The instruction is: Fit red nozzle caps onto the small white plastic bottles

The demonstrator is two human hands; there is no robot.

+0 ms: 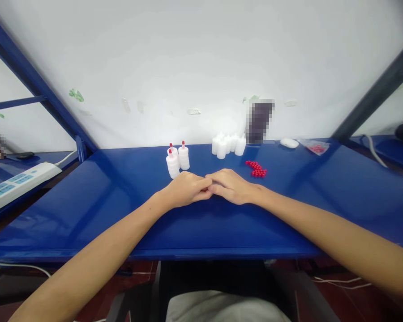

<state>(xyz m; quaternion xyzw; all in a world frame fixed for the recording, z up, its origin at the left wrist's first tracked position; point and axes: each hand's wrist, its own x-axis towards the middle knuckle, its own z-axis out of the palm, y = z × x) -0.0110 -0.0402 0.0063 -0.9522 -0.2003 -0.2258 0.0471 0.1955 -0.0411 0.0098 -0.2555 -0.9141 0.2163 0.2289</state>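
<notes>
My left hand (pixel 187 188) and my right hand (pixel 231 185) meet over the middle of the blue table, fingertips touching, with the fingers of both closed. Whether anything is between them is hidden. Just behind my left hand stand three white squeeze bottles (pixel 173 164) with red tips. Several white bottles (pixel 221 148) without visible red tips are grouped beyond my right hand. To the right of those, small red caps (pixel 257 170) lie in a loose pile.
The blue table (pixel 87 205) runs up to a white wall. Along its back are a pixelated dark rectangle (pixel 259 123), a white mouse-shaped object (pixel 289 143) and a clear bag (pixel 315 146) with red pieces. A white power strip (pixel 23 181) lies at left, beyond the blue frame.
</notes>
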